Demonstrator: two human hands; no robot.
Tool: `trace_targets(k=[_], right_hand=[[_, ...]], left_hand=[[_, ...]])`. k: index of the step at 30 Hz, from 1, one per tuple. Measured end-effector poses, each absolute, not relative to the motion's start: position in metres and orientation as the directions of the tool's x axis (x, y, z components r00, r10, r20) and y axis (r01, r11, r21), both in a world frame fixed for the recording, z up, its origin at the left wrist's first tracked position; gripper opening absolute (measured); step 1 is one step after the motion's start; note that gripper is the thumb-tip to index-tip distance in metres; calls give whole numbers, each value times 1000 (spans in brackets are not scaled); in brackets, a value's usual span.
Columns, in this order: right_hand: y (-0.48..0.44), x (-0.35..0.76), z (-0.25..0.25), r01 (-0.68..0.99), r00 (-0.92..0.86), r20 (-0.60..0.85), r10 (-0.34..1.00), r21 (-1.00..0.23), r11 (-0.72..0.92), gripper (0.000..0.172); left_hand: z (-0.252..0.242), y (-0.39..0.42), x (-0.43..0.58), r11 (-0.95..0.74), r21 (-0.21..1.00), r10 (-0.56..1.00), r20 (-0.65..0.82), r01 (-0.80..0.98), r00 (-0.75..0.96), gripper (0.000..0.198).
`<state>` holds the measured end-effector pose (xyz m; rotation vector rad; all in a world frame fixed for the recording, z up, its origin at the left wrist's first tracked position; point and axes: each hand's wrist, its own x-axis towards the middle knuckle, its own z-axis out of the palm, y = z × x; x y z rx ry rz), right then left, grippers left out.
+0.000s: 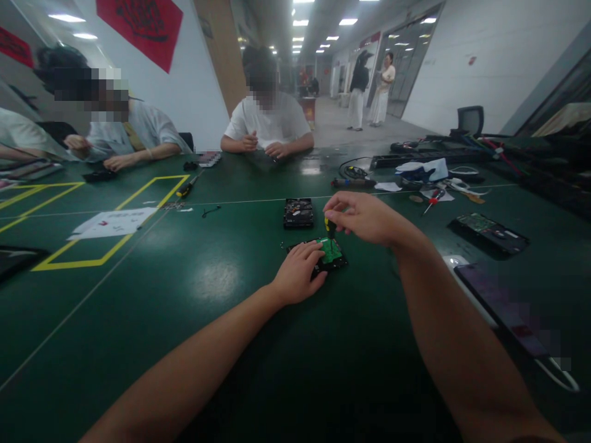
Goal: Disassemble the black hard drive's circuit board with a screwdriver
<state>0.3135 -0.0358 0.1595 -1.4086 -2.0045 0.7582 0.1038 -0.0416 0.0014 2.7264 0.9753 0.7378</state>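
Note:
A hard drive [336,263] with a green circuit board [330,251] facing up lies on the green table in front of me. My left hand [301,271] holds its left part, fingers across the top and thumb along the near edge. In the closed fingers of my right hand [357,215] is a yellow and black screwdriver [330,227], upright, its shaft pointing down onto the board. Whether the tip sits in a screw is too small to tell. Just behind lies a second hard drive [298,213], dark side up.
To the right lie another drive [489,234], a phone [501,307] with a cable, and a red screwdriver [433,200]. An electric screwdriver [353,183] and cables are farther back. At left are a paper sheet [113,223] and a yellow screwdriver [188,186]. People sit across the table.

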Motion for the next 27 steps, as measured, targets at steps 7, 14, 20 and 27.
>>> trace_targets(k=[7, 14, 20, 27], right_hand=[[-38, 311, 162, 572, -241, 11, 970, -806, 152, 17], [-38, 316, 162, 605, -315, 91, 945, -748, 274, 16], [-36, 320, 160, 606, -261, 115, 958, -753, 256, 17], [-35, 317, 162, 634, -274, 125, 953, -722, 277, 16]], left_hand=[[1, -41, 103, -778, 302, 629, 393, 551, 671, 45], [3, -43, 103, -776, 306, 630, 397, 551, 668, 43], [3, -43, 102, -776, 303, 631, 395, 554, 668, 43], [2, -42, 103, -778, 300, 628, 401, 552, 668, 44]])
